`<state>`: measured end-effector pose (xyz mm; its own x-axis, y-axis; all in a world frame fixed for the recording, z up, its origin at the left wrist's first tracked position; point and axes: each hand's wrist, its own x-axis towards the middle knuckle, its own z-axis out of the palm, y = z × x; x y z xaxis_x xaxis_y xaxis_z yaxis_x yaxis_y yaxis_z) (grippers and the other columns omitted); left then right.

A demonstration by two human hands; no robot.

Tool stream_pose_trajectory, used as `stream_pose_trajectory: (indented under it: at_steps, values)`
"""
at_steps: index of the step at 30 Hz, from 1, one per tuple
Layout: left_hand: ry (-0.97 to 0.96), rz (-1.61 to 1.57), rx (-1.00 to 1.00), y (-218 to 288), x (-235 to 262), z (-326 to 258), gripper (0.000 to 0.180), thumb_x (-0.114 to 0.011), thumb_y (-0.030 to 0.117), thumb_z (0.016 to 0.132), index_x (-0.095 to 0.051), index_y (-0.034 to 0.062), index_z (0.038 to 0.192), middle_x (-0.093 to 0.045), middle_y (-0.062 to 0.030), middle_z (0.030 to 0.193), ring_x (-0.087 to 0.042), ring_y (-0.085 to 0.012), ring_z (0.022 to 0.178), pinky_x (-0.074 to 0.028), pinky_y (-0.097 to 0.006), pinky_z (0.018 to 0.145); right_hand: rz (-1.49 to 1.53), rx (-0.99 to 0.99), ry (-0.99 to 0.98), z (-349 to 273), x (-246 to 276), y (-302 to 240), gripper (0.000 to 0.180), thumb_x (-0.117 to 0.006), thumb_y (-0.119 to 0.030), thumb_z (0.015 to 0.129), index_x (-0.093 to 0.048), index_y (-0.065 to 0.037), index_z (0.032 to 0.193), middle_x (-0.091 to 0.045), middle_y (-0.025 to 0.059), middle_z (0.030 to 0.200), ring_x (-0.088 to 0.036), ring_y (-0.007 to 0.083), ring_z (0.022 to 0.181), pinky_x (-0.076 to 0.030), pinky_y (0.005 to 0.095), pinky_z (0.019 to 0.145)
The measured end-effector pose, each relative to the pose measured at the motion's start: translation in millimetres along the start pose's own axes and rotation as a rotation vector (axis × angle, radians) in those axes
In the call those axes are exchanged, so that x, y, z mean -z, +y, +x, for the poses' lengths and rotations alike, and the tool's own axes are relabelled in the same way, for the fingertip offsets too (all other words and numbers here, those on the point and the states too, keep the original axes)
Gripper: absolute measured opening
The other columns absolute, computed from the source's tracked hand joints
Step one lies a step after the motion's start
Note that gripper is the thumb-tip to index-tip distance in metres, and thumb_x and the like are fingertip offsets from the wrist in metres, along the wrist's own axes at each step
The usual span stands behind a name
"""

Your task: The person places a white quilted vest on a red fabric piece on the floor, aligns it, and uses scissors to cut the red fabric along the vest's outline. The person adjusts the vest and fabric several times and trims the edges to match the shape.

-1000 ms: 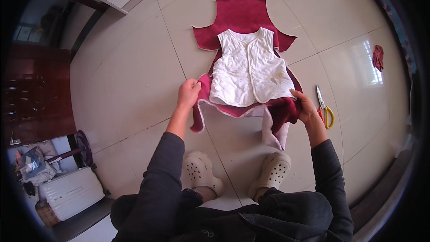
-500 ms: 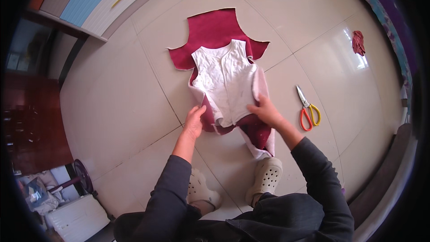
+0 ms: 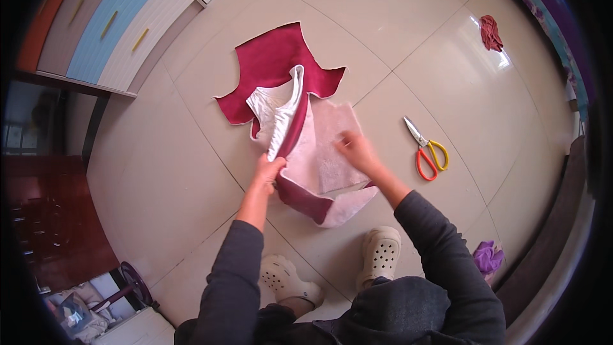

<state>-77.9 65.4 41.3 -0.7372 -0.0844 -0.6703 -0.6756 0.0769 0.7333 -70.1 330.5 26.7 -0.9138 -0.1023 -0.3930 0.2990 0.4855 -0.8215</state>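
Observation:
A maroon cloth point(image 3: 271, 57) with a pale pink fleecy underside lies spread on the floor, its lower part turned up so that the pink fleece point(image 3: 329, 137) shows. Partly covered by the fold is a white sleeveless vest point(image 3: 271, 99). My left hand point(image 3: 269, 171) is closed on the folded lower edge, where vest and maroon cloth come together. Over the pink fleece hovers my right hand point(image 3: 357, 150), its fingers curled and blurred; whether they touch the fleece I cannot tell. To the right lie scissors point(image 3: 424, 150) with one red and one yellow handle loop.
A crumpled reddish cloth point(image 3: 490, 33) lies at the far right, and a purple one point(image 3: 488, 257) at the near right. Drawers point(image 3: 108, 22) stand at the far left. My beige clogs point(image 3: 381, 252) are just below the cloth.
The right side of the maroon cloth and the vest has been folded over to the left, baring pink fleece. My right hand has come away from the vest's edge. The view has shifted.

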Motion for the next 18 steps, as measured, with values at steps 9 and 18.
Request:
stream_pose_trajectory:
  at_steps: [9,18]
  values:
    - [-0.153,-0.121,-0.052,117,88,-26,0.041,-0.064,0.007,0.075,-0.056,-0.0002,0.115,-0.065,-0.0080,0.093,-0.064,-0.0175,0.079,-0.054,-0.032,0.072,-0.231,-0.027,0.215,22,-27,48,0.052,-0.067,-0.022,0.077,-0.053,-0.004,0.123,-0.062,0.0143,0.093,-0.065,0.0281,0.084,-0.051,0.0414,0.073]
    - [-0.041,0.001,-0.229,186,117,-80,0.048,-0.060,0.008,0.079,-0.050,-0.0013,0.125,-0.063,-0.0106,0.106,-0.063,-0.0175,0.089,-0.053,-0.031,0.078,0.715,0.430,0.681,68,290,48,0.017,-0.062,-0.025,0.088,-0.058,-0.008,0.089,-0.056,0.0007,0.075,-0.052,0.0101,0.068,-0.044,0.0268,0.060]
